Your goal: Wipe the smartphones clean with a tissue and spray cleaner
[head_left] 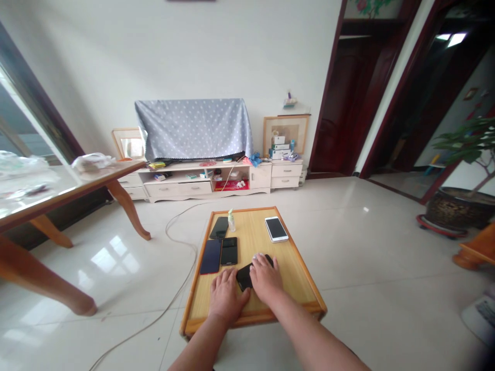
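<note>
A black smartphone (244, 278) lies at a slant near the front of a small wooden table (255, 226). My left hand (227, 296) holds its left end, thumb at the near edge and fingers at the far side. Across the phone's screen rests my right hand (266, 278), fingers curled over a small white tissue-like piece (258, 255), mostly hidden. Left of the hands lie a black phone (229, 251), a dark blue phone (211, 256) and another dark phone (219, 228). A small clear spray bottle (231, 221) stands beside them. A white phone (276, 229) lies at the far right.
A cable (181, 283) runs over the tiled floor left of the table. A larger table (77, 180) with plastic bags is at the left. Ahead stands a low TV cabinet (178, 190) with a cloth-covered screen (193, 129). A potted plant (456, 208) is at the right.
</note>
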`<state>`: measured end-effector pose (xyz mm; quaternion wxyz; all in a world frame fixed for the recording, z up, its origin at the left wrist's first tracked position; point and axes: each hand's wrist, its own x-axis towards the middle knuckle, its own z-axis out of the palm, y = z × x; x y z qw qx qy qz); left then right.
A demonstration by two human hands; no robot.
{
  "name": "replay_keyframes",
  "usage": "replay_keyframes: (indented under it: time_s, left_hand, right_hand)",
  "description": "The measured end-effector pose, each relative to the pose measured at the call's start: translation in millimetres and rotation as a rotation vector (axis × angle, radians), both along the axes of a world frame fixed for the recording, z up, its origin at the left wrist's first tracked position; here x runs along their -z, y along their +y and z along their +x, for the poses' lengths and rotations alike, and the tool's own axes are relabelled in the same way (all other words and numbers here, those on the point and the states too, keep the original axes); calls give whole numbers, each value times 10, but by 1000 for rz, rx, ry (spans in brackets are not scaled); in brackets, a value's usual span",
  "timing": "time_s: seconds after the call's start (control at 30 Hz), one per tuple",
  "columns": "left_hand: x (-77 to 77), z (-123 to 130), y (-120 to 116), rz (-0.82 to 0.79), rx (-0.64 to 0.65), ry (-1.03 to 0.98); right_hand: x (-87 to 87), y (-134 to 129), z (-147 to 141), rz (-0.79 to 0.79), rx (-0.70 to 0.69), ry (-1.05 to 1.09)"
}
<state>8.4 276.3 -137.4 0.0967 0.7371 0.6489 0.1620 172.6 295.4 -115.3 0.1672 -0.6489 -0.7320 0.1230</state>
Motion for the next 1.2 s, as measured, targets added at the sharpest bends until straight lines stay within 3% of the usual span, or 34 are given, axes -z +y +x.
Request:
replay_keyframes:
  time_s: [0.1,0.33,0.57,0.8,1.03,1.2]
  left_hand:
    - [-10,10,2,-2,0,9]
    - [10,0,15,1,6,9]
    - [-17,24,0,-2,-4,19]
    - [3,17,3,3,-3,9]
    - [-26,26,-12,-10,-7,14]
    - [-7,2,-5,-14,13,17]
  right_hand:
    - [8,41,65,-9,49,-16]
    - [-18,-205,-182,10,-157,4]
    - [-20,41,209,-16,70,-21]
    - [-46,-252,-10,-8,-147,3]
    - [-103,-163,106,-24,-54,0]
    - [-156,-395,-71,-37,-248,23]
